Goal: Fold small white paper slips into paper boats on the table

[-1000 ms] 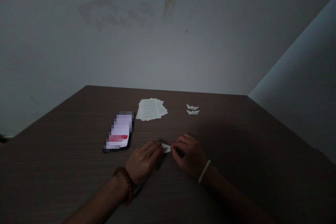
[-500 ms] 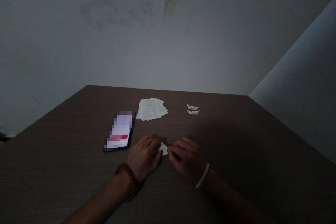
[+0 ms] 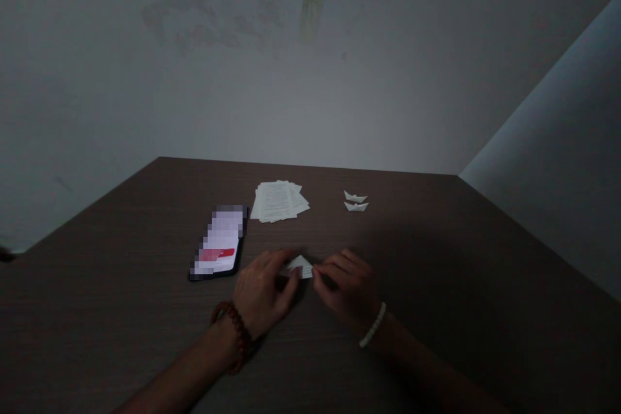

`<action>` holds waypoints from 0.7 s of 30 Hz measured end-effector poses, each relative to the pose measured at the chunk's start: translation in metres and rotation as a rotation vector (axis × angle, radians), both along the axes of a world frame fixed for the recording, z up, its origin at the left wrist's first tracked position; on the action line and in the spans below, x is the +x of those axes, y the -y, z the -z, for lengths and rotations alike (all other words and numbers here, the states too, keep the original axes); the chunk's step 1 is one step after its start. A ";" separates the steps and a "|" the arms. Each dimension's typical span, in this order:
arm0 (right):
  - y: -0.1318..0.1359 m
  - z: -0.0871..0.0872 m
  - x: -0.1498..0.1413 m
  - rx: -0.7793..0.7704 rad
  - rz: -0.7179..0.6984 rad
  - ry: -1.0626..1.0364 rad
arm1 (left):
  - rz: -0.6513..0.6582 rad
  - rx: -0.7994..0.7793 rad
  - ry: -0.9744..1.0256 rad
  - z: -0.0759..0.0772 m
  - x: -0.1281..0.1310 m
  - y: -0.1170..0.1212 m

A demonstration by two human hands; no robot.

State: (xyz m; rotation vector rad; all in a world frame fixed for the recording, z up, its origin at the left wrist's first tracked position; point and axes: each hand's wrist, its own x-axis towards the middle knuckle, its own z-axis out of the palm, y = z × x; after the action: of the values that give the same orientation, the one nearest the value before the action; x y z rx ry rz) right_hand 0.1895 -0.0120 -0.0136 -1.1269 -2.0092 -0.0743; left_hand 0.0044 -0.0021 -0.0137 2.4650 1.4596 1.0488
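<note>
Between my hands, low over the table, is a small folded piece of white paper (image 3: 303,265) with a pointed top and printed lines along its lower edge. My left hand (image 3: 264,288), with a brown bead bracelet at the wrist, grips its left side between thumb and fingers. At the right corner, the thumb and fingertips of my right hand (image 3: 347,284) pinch the paper; a white bead bracelet circles that wrist. My fingers cover both ends of the folded paper.
A phone (image 3: 220,242) with a lit, blurred screen lies left of my hands. Behind it is a loose stack of printed paper sheets (image 3: 277,202). Two small paper boats (image 3: 356,207) sit at the back right of the brown table (image 3: 145,220), which meets a grey wall (image 3: 310,103).
More of the folded paper's pointed top now shows, as my left fingers have shifted off it. My right hand keeps its pinch at the right corner. The view has moved slightly.
</note>
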 end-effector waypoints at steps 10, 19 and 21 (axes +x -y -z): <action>-0.003 0.001 0.000 -0.181 -0.030 -0.013 | -0.142 -0.074 0.220 -0.009 0.001 -0.004; -0.005 0.003 -0.001 -0.269 -0.070 0.048 | -0.016 0.045 0.261 -0.009 0.001 -0.005; -0.004 0.002 -0.001 -0.280 -0.077 0.045 | 0.028 0.073 0.245 -0.009 0.001 -0.006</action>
State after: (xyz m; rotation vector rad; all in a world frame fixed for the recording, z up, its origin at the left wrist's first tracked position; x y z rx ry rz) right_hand 0.1883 -0.0080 -0.0158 -1.2270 -2.1478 0.2291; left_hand 0.0051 0.0035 -0.0051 2.2950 1.3316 1.3645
